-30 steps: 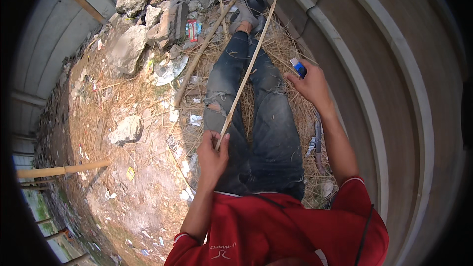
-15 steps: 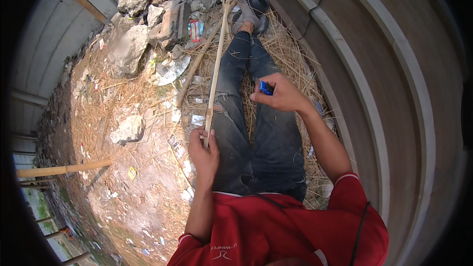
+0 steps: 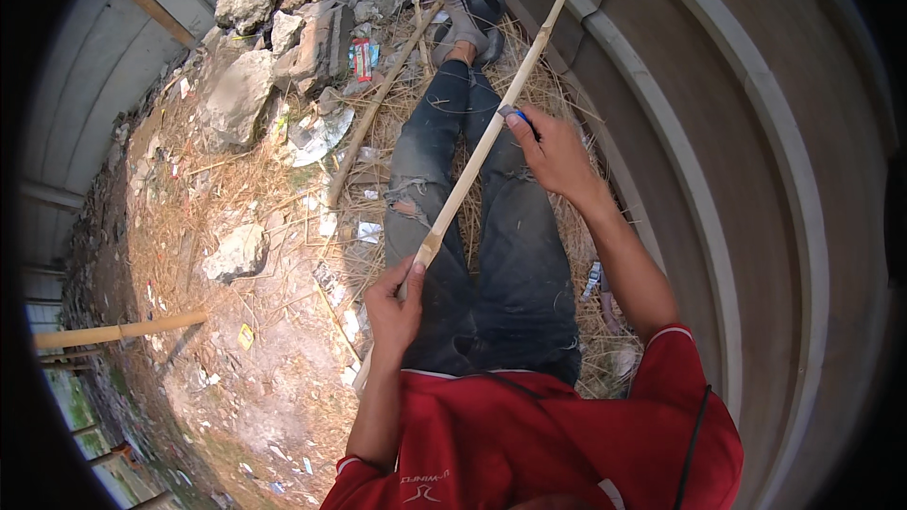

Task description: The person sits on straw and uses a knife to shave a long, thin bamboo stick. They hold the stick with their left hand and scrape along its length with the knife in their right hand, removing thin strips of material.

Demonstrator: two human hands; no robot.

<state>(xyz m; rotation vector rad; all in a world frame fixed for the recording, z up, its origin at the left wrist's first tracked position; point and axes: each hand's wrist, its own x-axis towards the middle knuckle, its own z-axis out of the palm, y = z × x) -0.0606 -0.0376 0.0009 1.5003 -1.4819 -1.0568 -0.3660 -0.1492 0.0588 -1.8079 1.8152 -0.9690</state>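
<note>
Left hand (image 3: 393,307): grip closed around lower part of long pale strip (image 3: 472,164), slanting above dark trousers (image 3: 527,269). Right hand (image 3: 557,159): grip closed on blue-and-grey tool (image 3: 524,117), grey end against strip.

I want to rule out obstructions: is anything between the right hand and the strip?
Only the blue tool held in the right hand; its grey end appears to touch the strip. Nothing else visible stands between them; the legs lie beneath.
</note>
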